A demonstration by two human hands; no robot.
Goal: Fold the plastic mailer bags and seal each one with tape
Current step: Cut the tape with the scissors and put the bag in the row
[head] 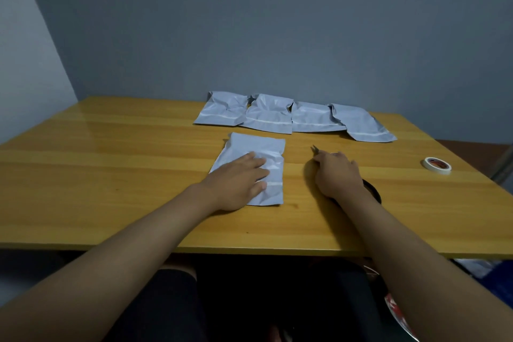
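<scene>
Your table is honey-yellow wood with paler and darker plank stripes. The near bag under your left hand is pale grey-blue with one white strip; the four far bags match it, each with a white strip too. Your tape is white with a reddish core. The wall is flat blue-grey.

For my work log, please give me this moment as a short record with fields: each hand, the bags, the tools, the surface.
left hand: lies flat, pressing on the near mailer bag
right hand: curled over scissors; only blade tips and a black handle loop show
far bags: four grey mailer bags in a row by the wall, edges overlapping
tape: masking tape roll flat at the right, apart from both hands
surface: wooden table
</scene>
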